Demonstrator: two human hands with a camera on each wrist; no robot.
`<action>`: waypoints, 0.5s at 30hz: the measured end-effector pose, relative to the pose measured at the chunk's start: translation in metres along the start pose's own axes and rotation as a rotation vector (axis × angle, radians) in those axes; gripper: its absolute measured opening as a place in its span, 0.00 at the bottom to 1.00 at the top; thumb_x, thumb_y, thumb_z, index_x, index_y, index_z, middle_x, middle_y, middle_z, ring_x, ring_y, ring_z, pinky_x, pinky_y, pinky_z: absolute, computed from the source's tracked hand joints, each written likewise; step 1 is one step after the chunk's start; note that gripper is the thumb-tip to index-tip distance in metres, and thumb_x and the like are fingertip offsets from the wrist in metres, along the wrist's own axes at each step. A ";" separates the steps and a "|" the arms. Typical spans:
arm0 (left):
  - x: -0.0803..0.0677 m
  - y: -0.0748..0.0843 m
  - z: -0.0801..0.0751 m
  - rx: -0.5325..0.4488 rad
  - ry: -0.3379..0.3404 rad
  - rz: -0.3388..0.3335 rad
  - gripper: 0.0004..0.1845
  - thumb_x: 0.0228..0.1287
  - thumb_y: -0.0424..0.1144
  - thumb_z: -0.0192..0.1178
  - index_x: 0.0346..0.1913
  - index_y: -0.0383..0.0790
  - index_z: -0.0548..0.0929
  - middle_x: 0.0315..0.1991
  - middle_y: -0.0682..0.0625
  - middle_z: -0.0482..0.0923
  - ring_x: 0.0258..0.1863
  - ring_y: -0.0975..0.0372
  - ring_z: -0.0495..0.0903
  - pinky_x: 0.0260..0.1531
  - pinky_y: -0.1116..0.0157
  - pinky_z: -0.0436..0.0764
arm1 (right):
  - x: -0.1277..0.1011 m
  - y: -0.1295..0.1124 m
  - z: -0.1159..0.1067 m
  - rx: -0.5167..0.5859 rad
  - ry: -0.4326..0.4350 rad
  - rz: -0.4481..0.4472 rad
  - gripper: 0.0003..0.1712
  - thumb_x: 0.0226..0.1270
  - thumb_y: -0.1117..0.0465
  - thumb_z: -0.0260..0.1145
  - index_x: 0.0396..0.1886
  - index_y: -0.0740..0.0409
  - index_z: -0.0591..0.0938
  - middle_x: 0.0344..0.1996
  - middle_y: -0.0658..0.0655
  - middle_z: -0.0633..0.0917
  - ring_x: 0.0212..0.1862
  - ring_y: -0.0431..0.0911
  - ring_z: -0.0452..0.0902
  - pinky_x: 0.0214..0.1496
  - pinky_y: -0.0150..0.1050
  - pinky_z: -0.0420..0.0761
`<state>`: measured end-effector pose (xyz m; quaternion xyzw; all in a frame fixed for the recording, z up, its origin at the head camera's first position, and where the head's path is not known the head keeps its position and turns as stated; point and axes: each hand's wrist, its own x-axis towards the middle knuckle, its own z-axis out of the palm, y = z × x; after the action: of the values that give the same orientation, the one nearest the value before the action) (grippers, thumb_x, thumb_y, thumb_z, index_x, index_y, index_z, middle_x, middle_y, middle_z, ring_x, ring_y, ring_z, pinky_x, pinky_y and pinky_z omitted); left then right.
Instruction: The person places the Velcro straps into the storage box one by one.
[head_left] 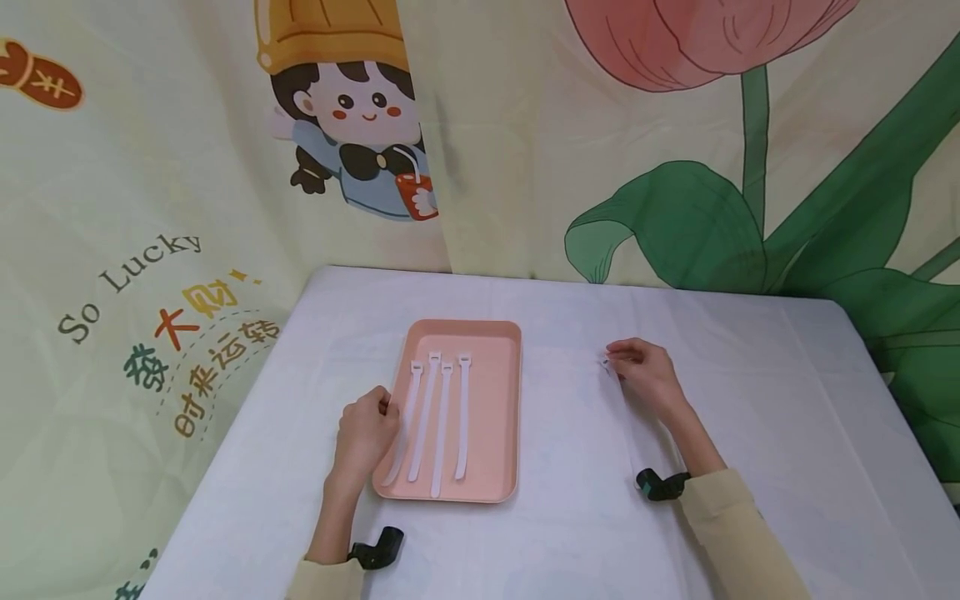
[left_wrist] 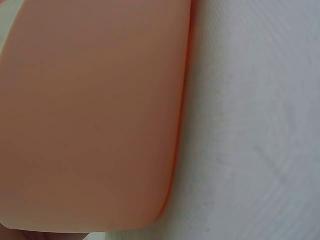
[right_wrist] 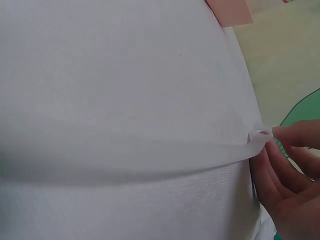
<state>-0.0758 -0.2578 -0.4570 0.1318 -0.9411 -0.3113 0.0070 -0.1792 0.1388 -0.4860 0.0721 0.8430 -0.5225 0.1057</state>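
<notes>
A pink rectangular tray [head_left: 491,417] lies on the table, several white slotted-head cable straps [head_left: 463,421] side by side in it. My left hand [head_left: 367,435] grips the tray's left rim with curled fingers. From the left wrist, the tray's smooth pink side [left_wrist: 100,120] fills much of the view, with a bit of the hand [left_wrist: 40,235] at its lower edge. To the right of the tray, my right hand [head_left: 648,375] pinches another white strap [right_wrist: 200,157] by its slotted head between thumb and fingers. The strap's long band trails back toward the wrist.
A white cloth covers the table [head_left: 570,533]. Behind it hangs a printed backdrop [head_left: 502,192] with a cartoon figure, a pink flower and green leaves. Black wrist cameras [head_left: 378,548] sit on both forearms.
</notes>
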 end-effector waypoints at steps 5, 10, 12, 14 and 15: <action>-0.001 0.000 0.000 -0.007 0.002 0.005 0.06 0.69 0.30 0.55 0.33 0.33 0.77 0.22 0.47 0.75 0.21 0.59 0.72 0.19 0.65 0.68 | 0.001 0.000 0.002 -0.070 0.014 -0.033 0.17 0.74 0.65 0.62 0.59 0.63 0.81 0.52 0.64 0.85 0.51 0.52 0.81 0.52 0.39 0.84; -0.001 0.001 0.000 -0.007 -0.002 -0.004 0.06 0.70 0.30 0.55 0.33 0.34 0.78 0.23 0.47 0.75 0.21 0.58 0.73 0.20 0.64 0.68 | 0.001 0.000 0.004 -0.108 0.033 -0.048 0.16 0.74 0.67 0.61 0.58 0.63 0.82 0.50 0.64 0.85 0.49 0.52 0.82 0.51 0.40 0.83; 0.000 0.001 0.000 -0.004 -0.002 -0.004 0.06 0.70 0.31 0.55 0.34 0.34 0.78 0.23 0.46 0.76 0.21 0.58 0.73 0.20 0.64 0.68 | 0.000 -0.001 0.004 -0.106 0.037 -0.045 0.15 0.74 0.67 0.61 0.58 0.63 0.82 0.49 0.64 0.85 0.49 0.52 0.81 0.51 0.40 0.83; 0.000 0.001 0.000 -0.002 0.000 -0.004 0.06 0.70 0.31 0.55 0.34 0.34 0.78 0.23 0.46 0.76 0.21 0.58 0.73 0.20 0.64 0.68 | 0.000 -0.001 0.004 -0.098 0.038 -0.046 0.15 0.75 0.67 0.61 0.58 0.63 0.83 0.50 0.64 0.85 0.49 0.52 0.81 0.51 0.39 0.83; 0.000 0.001 -0.001 -0.001 0.001 -0.004 0.06 0.70 0.31 0.55 0.34 0.34 0.78 0.23 0.46 0.76 0.21 0.58 0.74 0.20 0.64 0.68 | 0.000 -0.001 0.003 -0.094 0.036 -0.048 0.15 0.75 0.67 0.60 0.58 0.63 0.83 0.50 0.64 0.85 0.50 0.52 0.81 0.51 0.39 0.83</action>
<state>-0.0758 -0.2574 -0.4560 0.1336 -0.9407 -0.3116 0.0069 -0.1794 0.1355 -0.4871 0.0561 0.8700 -0.4832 0.0812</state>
